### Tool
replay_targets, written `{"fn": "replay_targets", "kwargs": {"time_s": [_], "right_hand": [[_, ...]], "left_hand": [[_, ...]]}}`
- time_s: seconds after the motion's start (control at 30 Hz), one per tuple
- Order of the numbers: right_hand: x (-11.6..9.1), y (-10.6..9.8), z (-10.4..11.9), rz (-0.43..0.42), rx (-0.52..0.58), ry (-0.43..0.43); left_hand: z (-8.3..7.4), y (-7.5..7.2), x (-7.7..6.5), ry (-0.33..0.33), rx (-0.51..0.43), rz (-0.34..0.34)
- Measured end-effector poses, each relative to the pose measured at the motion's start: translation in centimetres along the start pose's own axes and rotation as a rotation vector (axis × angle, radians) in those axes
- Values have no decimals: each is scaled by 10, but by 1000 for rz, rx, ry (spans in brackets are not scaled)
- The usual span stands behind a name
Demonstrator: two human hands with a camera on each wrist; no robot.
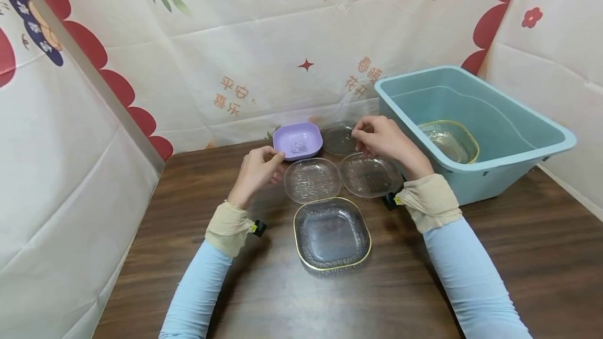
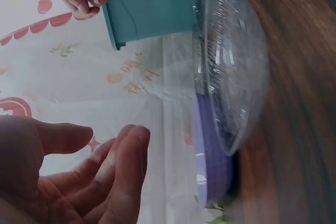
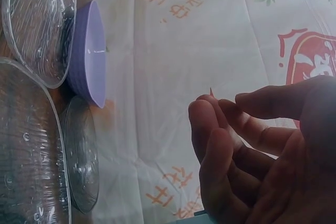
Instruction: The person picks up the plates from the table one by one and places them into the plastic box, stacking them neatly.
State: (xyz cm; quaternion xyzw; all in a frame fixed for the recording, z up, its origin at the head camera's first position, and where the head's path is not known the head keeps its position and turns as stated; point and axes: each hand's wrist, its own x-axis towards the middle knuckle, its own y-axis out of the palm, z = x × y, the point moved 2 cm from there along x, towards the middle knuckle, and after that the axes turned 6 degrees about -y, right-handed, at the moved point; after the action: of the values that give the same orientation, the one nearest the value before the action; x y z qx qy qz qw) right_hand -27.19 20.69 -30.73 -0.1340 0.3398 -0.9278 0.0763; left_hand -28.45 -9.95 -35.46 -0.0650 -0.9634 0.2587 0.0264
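Observation:
In the head view my left hand is raised near the purple dish, which bears a small panda print. The left wrist view has that hand's thumb and fingers apart, nothing between them. My right hand hovers over the clear trays at the back right, its fingers loosely bent and empty in the right wrist view. Three clear trays surround the purple dish: a ribbed one in front, another to its right, and a smoother one behind, partly hidden. Nearest me lies a gold-rimmed clear tray.
A blue-green tub stands at the right of the wooden table, with a gold-rimmed clear dish inside. Printed white cloth hangs behind the table and along both sides.

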Motion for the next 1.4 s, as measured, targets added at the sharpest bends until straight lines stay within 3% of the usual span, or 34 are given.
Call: {"fn": "replay_targets", "kwargs": {"time_s": [0.23,0.33,0.5,0.8,1.0,1.2,1.4], "right_hand": [[2,4,-2,10,13,-2],[2,3,-1,5,6,-1],[3,2,1,18,24,-4],[3,0,-3,15,36,-4],[3,-2,-6,18,55,7],[3,-4,-9,16,54,8],[1,-7,-13,8,67,22]], "left_hand": [[11,-9,7,-36,101,67],[17,-16,19,-81,123,80],[24,-24,44,-225,122,72],[32,-13,79,-332,239,179],[28,0,94,-411,201,267],[24,13,105,-516,54,303],[21,23,108,-515,-29,285]]}}
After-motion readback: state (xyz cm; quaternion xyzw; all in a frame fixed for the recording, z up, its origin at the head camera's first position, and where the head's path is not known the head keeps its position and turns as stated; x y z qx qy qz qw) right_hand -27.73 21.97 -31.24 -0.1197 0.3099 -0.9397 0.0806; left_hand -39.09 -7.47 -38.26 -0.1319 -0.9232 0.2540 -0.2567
